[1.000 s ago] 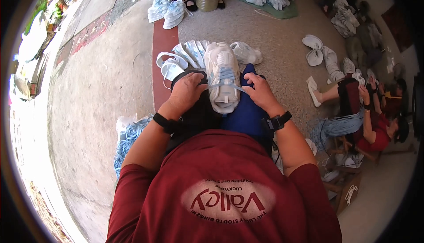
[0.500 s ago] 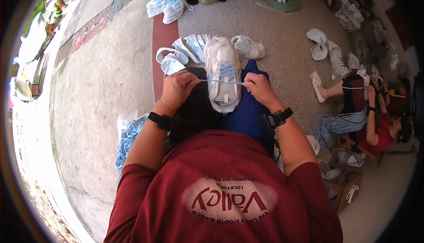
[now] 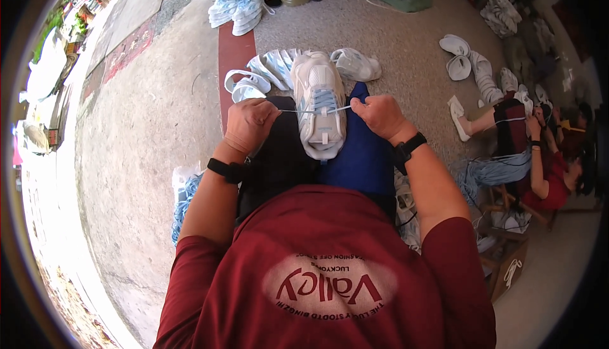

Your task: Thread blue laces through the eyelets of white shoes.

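Note:
A white sneaker (image 3: 319, 136) with light blue trim rests across my lap, its toe pointing away from me. Blue lacing (image 3: 323, 99) crosses the lower part of its tongue. My left hand (image 3: 250, 122), closed in a pinch, grips one end of the shoelace (image 3: 290, 111) to the left of the shoe. On the other side my right hand (image 3: 380, 115) pinches the opposite end. Between both hands the lace stretches nearly straight over the shoe opening.
A row of white shoe uppers (image 3: 273, 68) lies beyond my knees, with another shoe (image 3: 355, 65) to its right. Bundled blue laces (image 3: 185, 200) sit at my left. At right, a seated person (image 3: 552, 177) works near hanging blue laces (image 3: 491, 172). More stacked shoes (image 3: 244, 13) stand farther off.
Both hands have drawn slightly farther apart, pulling the lace outward. My right hand has risen a little and moved right, while my left has shifted slightly left.

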`<state>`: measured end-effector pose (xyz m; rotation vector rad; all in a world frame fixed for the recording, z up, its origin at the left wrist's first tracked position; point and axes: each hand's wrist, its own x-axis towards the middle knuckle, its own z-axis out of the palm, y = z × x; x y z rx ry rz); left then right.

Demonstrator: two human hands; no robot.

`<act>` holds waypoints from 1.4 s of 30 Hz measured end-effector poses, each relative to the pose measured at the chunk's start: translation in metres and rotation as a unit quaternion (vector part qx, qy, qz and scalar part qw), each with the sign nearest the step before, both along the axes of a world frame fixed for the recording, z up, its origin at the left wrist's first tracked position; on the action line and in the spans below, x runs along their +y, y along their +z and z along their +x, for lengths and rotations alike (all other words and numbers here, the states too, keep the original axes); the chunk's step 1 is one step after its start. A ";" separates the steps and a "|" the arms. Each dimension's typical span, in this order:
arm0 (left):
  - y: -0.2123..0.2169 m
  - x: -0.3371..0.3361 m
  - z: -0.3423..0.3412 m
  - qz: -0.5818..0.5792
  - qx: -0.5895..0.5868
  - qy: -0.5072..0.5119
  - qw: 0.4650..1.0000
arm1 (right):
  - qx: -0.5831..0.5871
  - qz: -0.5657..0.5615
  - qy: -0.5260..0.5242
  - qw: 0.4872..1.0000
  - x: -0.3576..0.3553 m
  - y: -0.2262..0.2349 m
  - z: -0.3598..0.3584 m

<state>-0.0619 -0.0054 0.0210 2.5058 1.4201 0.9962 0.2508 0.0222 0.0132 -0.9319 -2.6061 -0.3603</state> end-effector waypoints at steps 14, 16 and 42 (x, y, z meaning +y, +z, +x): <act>-0.100 -0.063 -0.162 -0.325 -0.273 0.152 0.893 | 0.363 -0.218 -0.362 0.830 -0.126 -0.088 0.171; -0.117 -0.085 -0.197 -0.344 -0.272 0.194 0.877 | 0.344 -0.227 -0.410 0.813 -0.159 -0.113 0.217; -0.055 -0.051 -0.090 -0.509 -0.574 0.027 0.641 | 0.367 -0.614 -0.070 0.696 -0.067 0.007 0.023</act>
